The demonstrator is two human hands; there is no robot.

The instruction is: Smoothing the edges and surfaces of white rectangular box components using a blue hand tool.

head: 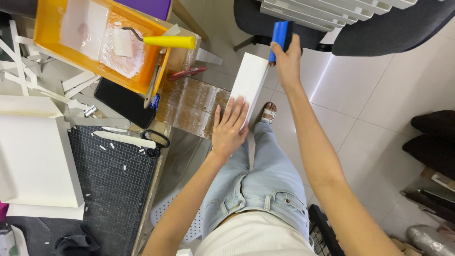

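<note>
Over on the far left, a big white board (35,156) lies flat on the tabletop (113,189), which has a dark mat with a grid on it. Small white scraps are spread over the mat. Above it sits an orange tray (50,28) with white paint in it. A roller (124,41) with a yellow handle lies in the tray. Just below the tray are black scissors (154,140) and a long white strip (123,138). A red tool (186,73) lies near the corner of the tray. Beside it, a brown card (189,105) smeared with white sticks out past the edge of the tabletop.

Next comes the left hand (229,129). Its fingers are spread flat, pressing on the low end of a long white block (249,83). The block stands tilted over the floor, with its low end touching the brown card. The right hand (287,59) is at the top end of the block. Its grip is closed around a blue block (280,38), which sits against the top corner of the white block.

Below the hands are legs in light blue jeans, and one foot in a sandal (268,113) on the pale tile floor. A dark chair (379,33) with white slats (327,10) on it stands just behind the right hand. Dark things lie at the far right.
</note>
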